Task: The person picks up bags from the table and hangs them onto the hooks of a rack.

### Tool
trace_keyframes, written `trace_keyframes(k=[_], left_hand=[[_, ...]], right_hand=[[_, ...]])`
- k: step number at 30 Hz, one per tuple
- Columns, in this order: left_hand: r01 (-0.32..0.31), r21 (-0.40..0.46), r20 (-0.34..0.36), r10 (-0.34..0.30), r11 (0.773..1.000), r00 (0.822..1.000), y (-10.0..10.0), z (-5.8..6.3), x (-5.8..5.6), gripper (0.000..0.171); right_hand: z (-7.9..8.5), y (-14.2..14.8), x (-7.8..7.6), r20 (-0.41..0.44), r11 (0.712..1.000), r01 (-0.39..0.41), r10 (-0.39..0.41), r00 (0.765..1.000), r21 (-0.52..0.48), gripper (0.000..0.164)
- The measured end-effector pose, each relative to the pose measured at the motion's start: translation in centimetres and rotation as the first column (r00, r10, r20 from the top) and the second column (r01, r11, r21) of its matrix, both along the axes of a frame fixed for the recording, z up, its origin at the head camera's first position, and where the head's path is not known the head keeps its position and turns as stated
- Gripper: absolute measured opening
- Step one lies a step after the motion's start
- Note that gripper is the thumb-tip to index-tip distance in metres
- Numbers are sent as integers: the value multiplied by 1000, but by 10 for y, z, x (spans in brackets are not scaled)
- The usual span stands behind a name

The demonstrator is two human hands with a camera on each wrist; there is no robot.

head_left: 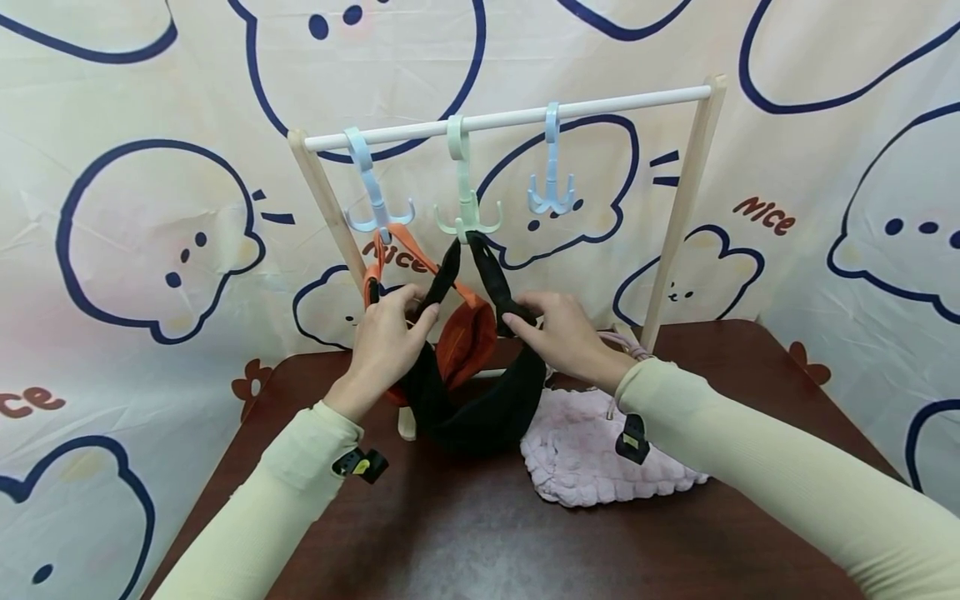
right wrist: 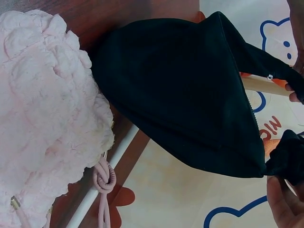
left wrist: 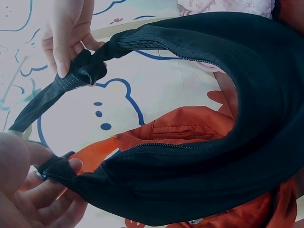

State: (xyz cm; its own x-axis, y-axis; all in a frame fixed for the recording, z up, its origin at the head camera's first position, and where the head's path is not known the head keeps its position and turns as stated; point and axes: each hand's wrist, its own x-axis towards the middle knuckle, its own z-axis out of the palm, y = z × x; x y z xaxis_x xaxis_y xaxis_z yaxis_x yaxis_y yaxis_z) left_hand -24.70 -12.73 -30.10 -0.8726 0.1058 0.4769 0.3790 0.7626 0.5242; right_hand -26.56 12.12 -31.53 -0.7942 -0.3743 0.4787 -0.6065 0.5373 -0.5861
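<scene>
A black zippered shoulder bag (head_left: 480, 425) hangs by its strap at the green hook hanger (head_left: 467, 192); whether the strap sits over a prong is hard to tell. My left hand (head_left: 386, 337) pinches the strap's left side between thumb and fingers. On the other side my right hand (head_left: 566, 337) grips a knotted, bunched part of the strap, seen also in the left wrist view. The bag's body (right wrist: 175, 99) sags below both hands, just above the table. Behind it an orange bag (head_left: 467, 342) hangs from the left blue hook hanger (head_left: 367, 187), partly covered by the black one.
A wooden rack with a white rod (head_left: 517, 121) carries the hangers. The right blue hanger (head_left: 552, 167) bears nothing. A pink fluffy bag (head_left: 585, 450) with a knotted cord strap (right wrist: 103, 178) lies on the brown table (head_left: 480, 533). Printed cloth walls stand behind and beside.
</scene>
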Motion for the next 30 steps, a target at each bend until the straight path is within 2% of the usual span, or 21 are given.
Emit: trace_keyframes(k=[10, 19, 30], left_hand=[[-21, -6, -4, 21, 1000, 1000, -2, -2, 0, 23], [-34, -6, -5, 34, 999, 999, -3, -1, 1, 27], [-34, 9, -14, 34, 999, 999, -5, 1, 2, 28]], right_hand=[[-2, 2, 1, 22, 1000, 19, -19, 1000, 8, 22], [0, 6, 2, 39, 998, 50, -51, 998, 32, 38], [5, 13, 0, 68, 995, 77, -81, 994, 59, 39]])
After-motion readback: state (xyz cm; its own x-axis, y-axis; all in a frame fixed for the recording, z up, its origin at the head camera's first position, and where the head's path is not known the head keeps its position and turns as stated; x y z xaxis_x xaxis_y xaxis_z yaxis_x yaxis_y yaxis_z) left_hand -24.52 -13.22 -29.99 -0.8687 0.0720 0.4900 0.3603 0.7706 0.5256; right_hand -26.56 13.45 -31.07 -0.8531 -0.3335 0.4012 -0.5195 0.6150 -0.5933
